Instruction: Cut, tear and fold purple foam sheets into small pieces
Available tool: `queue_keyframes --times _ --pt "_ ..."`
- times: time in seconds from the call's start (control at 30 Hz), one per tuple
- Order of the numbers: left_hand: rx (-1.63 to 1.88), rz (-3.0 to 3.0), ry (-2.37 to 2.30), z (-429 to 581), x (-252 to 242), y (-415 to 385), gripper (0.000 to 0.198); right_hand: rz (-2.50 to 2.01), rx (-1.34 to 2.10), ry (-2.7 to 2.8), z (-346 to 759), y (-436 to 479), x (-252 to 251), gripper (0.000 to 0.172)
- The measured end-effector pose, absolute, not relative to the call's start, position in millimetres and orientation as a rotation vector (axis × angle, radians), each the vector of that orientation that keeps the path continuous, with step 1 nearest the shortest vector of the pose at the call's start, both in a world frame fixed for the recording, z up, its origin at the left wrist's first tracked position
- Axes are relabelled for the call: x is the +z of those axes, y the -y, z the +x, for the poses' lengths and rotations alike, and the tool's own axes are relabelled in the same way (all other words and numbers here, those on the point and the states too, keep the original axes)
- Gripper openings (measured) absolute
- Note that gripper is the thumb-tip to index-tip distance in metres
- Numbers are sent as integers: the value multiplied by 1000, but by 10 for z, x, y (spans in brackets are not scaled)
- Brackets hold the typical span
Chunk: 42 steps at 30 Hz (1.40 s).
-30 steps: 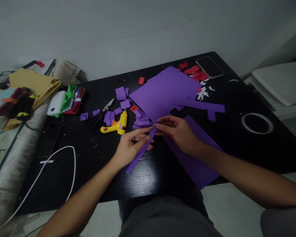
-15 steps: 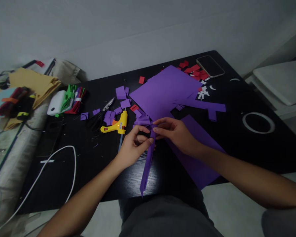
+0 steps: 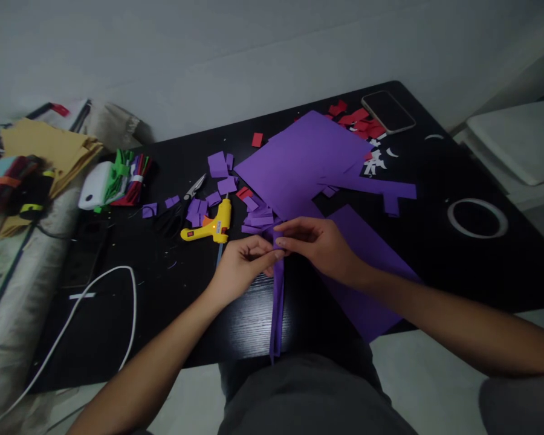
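A long, folded purple paper strip (image 3: 277, 308) hangs down toward the table's front edge, its upper end between my hands. My left hand (image 3: 245, 263) pinches it with thumb and fingers. Just above, my right hand (image 3: 315, 244) grips the top of the same strip, the fingertips close together. Small purple paper pieces (image 3: 260, 217) lie right behind my fingers. To the left rests a yellow hot glue gun (image 3: 215, 226), with black-handled scissors (image 3: 181, 205) beside it. A large purple sheet (image 3: 303, 163) lies behind, and another purple sheet (image 3: 367, 272) is under my right forearm.
Red paper scraps (image 3: 362, 124) and white scraps (image 3: 376, 160) lie near a phone (image 3: 388, 111) at the back right. A white ring (image 3: 477, 235), seemingly a tape roll, sits right. A white cable (image 3: 133, 308) loops at left, near bundled pipe cleaners (image 3: 136, 178).
The strip's lower end has swung right and now hangs more upright. My left fingers have drawn up closer to my right hand on the strip. The view has shifted slightly.
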<state>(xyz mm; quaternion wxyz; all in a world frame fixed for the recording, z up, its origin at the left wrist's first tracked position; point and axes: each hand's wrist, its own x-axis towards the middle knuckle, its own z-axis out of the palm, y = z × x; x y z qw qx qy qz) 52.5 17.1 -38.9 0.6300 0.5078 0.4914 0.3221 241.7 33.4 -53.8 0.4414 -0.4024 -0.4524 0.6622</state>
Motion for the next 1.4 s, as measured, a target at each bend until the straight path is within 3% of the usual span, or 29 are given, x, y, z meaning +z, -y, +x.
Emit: queue_keyframes --times 0.7,0.9,1.4 --pt "692 1133 -1002 505 -363 -193 25 -996 1700 1073 2418 -343 -551 25" --pt "690 1139 -1010 523 -330 -184 29 -1048 1780 990 2441 -350 -516 32" --pt "696 1175 -1003 539 -319 -174 36 -1090 1846 966 2458 -379 -486 29"
